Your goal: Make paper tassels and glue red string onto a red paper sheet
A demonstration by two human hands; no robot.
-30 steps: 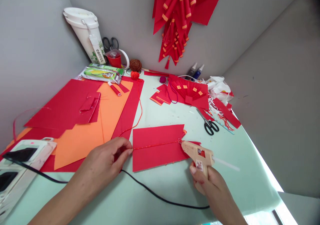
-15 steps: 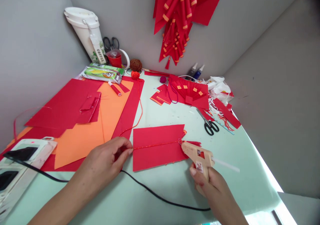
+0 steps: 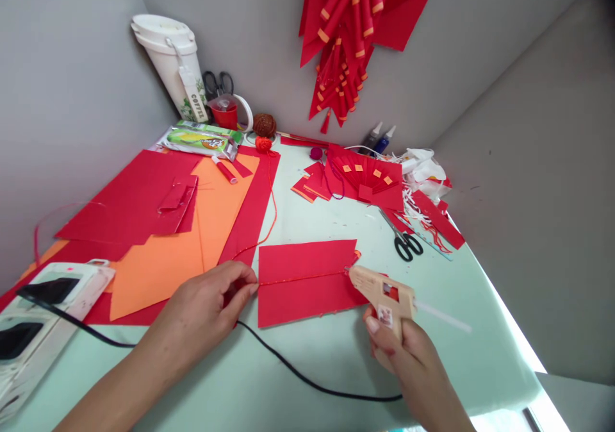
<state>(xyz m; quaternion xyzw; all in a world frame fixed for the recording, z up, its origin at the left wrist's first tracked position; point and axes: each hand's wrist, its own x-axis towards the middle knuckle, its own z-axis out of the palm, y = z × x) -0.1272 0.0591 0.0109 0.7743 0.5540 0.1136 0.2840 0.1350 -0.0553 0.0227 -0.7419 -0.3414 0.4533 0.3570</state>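
My left hand [image 3: 214, 304] pinches a thin red string [image 3: 298, 277] at the left edge of a red paper rectangle [image 3: 302, 304]. The string runs taut across the paper toward its right side and trails behind my hand to a small red yarn ball [image 3: 263, 144]. My right hand [image 3: 401, 348] is wrapped round a beige hot glue gun [image 3: 384, 291]. Its nozzle points left, at the string near the paper's right edge. A clear glue stick [image 3: 444, 317] sticks out of the gun's back. A red tassel there is mostly hidden by the gun.
Black-handled scissors [image 3: 407, 246] lie right of the paper. Red sheets [image 3: 129, 195] and orange paper [image 3: 148, 278] cover the left, beside a white power strip [image 3: 57, 310]. A black cord [image 3: 307, 378] crosses the front. Red firecracker decorations [image 3: 341, 28] hang on the wall.
The glue gun has tipped slightly and now covers more of the tassel. My left hand keeps its pinch on the string. The whole view has shifted a little.
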